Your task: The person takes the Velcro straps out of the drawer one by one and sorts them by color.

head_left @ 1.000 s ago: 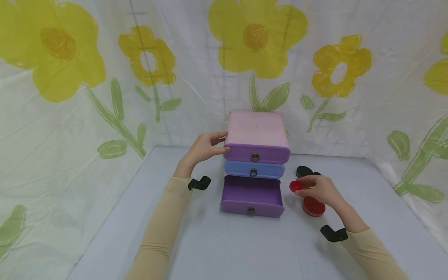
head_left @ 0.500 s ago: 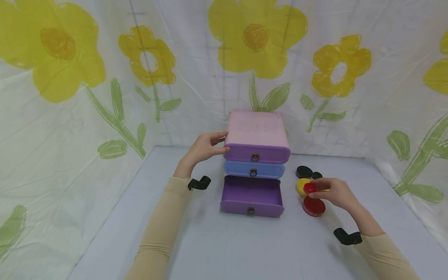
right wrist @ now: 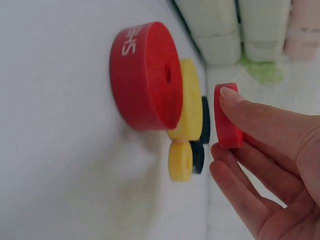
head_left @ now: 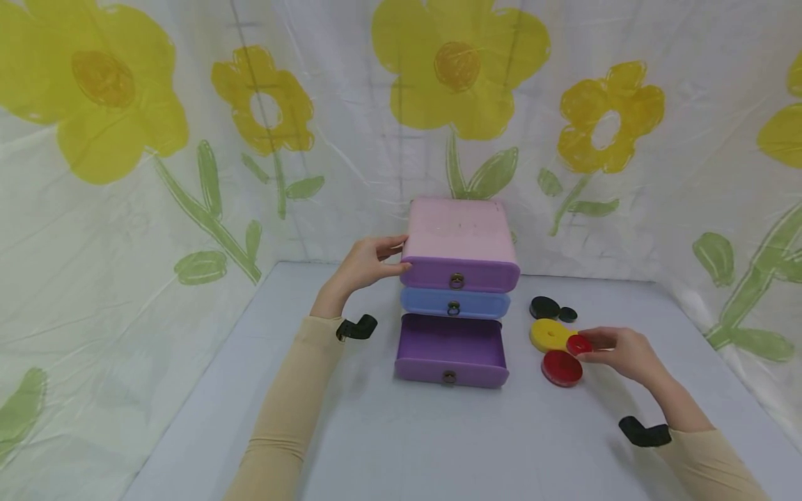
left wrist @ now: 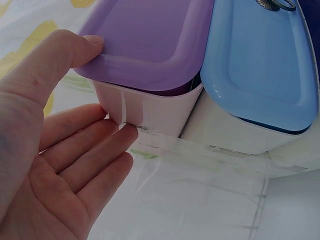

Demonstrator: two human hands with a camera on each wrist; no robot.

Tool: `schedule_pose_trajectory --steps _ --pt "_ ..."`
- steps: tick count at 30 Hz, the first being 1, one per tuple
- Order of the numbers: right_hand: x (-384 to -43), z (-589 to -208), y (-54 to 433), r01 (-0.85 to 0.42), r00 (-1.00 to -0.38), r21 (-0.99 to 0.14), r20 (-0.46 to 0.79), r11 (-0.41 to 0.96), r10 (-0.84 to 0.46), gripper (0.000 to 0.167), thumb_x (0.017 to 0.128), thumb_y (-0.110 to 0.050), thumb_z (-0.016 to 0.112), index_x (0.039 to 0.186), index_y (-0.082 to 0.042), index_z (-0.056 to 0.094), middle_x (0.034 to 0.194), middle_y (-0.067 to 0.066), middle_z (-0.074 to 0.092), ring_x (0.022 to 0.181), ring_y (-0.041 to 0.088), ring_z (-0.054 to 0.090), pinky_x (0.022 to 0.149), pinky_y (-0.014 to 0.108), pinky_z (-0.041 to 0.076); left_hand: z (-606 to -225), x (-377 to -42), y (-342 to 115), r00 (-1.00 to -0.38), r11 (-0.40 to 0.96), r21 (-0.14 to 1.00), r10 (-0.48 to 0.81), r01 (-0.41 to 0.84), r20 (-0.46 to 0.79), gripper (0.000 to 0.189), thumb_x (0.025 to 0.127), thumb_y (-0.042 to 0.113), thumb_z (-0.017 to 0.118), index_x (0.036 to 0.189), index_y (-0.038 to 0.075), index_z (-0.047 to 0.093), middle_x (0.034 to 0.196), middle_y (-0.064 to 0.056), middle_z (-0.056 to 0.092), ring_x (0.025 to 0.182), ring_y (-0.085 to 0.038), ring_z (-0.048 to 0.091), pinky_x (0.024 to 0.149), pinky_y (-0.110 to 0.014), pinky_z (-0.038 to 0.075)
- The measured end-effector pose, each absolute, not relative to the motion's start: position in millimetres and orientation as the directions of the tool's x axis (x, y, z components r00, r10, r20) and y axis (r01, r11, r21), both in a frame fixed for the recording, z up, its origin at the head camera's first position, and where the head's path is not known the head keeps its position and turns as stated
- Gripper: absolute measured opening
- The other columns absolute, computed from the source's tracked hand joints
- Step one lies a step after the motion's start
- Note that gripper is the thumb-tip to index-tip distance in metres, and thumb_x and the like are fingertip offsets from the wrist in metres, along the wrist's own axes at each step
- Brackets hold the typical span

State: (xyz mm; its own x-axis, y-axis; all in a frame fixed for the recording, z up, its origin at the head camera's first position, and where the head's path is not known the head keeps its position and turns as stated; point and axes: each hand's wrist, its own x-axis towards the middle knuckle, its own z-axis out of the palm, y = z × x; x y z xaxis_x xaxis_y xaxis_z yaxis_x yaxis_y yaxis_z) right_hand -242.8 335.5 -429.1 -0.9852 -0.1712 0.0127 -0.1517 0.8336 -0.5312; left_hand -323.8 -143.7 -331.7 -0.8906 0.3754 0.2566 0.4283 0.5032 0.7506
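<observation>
The small red tape roll (head_left: 578, 344) is pinched between thumb and fingers of my right hand (head_left: 626, 353). In the right wrist view, this roll (right wrist: 227, 117) stands on edge in the grip, apart from the other rolls. Below it in the head view lie a large red tape roll (head_left: 562, 369) and a large yellow tape roll (head_left: 548, 335). My left hand (head_left: 370, 264) holds the left front corner of the drawer unit (head_left: 460, 229). Its thumb rests on the upper purple drawer front (left wrist: 150, 45), and fingertips touch the pale side wall.
Beyond the yellow roll lie a large black roll (head_left: 544, 307) and a small black roll (head_left: 567, 314). A small yellow roll (right wrist: 180, 160) shows in the right wrist view. The bottom purple drawer (head_left: 451, 344) is pulled out; the blue drawer (head_left: 454, 303) is closed.
My right hand has moved right and toward me with the small red roll, away from the drawers, uncovering the yellow and black rolls. The left hand has stayed put.
</observation>
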Motion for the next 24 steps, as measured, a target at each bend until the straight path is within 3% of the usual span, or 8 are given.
schedule_pose_trajectory --steps 24 --pt "-234.4 -456.5 367.6 -0.047 -0.989 -0.521 -0.096 0.852 -0.114 0.061 0.078 -0.035 0.077 0.124 0.002 0.060 0.112 0.023 0.065 0.100 0.035 0.060 0.078 0.043 0.056 -329.6 -322.5 -142.6 -0.889 0.504 0.747 0.374 0.434 0.264 0.065 0.080 0.034 0.076 0.138 0.017 0.051 0.138 -0.004 0.054 0.122 -0.021 0.056 0.098 -0.037 0.048"
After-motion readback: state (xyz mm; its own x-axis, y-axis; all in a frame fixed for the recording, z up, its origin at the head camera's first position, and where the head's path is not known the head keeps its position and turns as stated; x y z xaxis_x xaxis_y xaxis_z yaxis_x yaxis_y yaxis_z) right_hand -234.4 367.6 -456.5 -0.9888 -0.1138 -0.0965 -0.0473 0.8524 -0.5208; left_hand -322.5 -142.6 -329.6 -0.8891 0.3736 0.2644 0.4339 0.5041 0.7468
